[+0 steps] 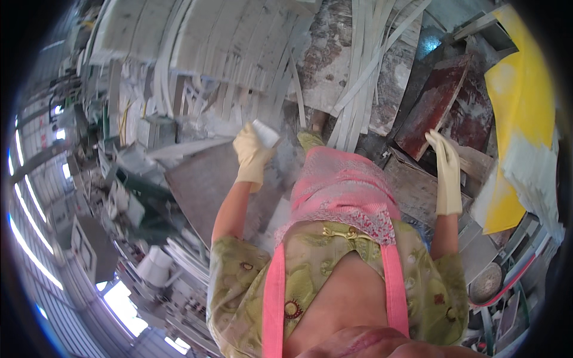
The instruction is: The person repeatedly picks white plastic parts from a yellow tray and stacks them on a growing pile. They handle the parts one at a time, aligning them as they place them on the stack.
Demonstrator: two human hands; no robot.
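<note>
My left hand [252, 154], in a cream rubber glove, is closed around a small white block [266, 133] whose pale face sticks out past the fingers. It is held above a dusty grey board [206, 185]. My right hand [444, 167] wears a matching glove and holds nothing. Its fingers are stretched out, with the tips beside the edge of a reddish-brown board [434, 104]; whether they touch it I cannot tell. Between my hands hangs my pink apron [340, 185], speckled with white dust.
Tall stacks of long whitish strips [233, 45] stand at the far left. Loose pale strips [363, 71] lie over a stained board [325, 62] ahead. On the right hangs a yellow sheet [519, 83]. Green machinery [143, 200] stands at the left.
</note>
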